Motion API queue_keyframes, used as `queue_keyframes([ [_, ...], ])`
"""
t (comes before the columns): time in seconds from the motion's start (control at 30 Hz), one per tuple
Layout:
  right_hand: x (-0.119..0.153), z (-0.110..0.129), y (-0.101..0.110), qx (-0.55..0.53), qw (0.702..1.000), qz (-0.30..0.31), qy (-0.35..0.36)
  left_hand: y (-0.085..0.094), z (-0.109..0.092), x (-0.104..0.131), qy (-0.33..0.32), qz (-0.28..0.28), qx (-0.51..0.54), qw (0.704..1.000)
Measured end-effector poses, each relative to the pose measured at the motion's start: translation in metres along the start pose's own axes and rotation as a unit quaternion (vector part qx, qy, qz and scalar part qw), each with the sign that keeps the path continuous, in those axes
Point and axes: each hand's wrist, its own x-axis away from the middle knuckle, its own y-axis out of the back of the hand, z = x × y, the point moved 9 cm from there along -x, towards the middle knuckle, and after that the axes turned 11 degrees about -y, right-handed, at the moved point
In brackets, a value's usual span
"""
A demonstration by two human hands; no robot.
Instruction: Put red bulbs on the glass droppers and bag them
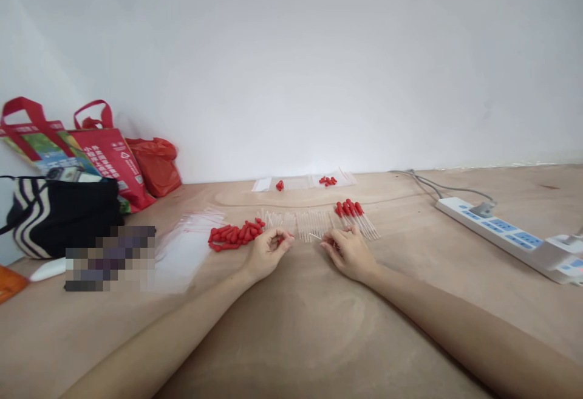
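Note:
My left hand [268, 252] rests on the wooden table [291, 338], fingers curled around a small red rubber bulb, right beside a pile of red bulbs [234, 235]. Fingers of my right hand [348, 252] pinch a thin clear glass tube whose tip points left toward the other hand. Behind both hands lies a row of bare clear tubes [303, 223]. To its right lie several finished droppers with red bulbs [356, 215].
Clear plastic bags [189, 247] lie left of the bulbs. More small bags with red bulbs [314, 181] sit by the wall. A white power strip [510, 238] lies at right. Red shopping bags [109, 156] and a striped black bag [59, 214] stand at left.

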Motion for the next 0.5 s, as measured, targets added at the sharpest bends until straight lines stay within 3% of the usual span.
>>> queue_keyframes([
  [0.2, -0.001, 0.007, 0.000, -0.006, 1.000, 0.015, 0.011, -0.003, 0.005, 0.002, 0.003, 0.005, 0.008, 1.000],
  [0.5, 0.000, 0.022, -0.004, -0.035, 0.997, 0.035, 0.053, -0.004, -0.011, 0.001, -0.058, 0.019, -0.084, 0.995],
])
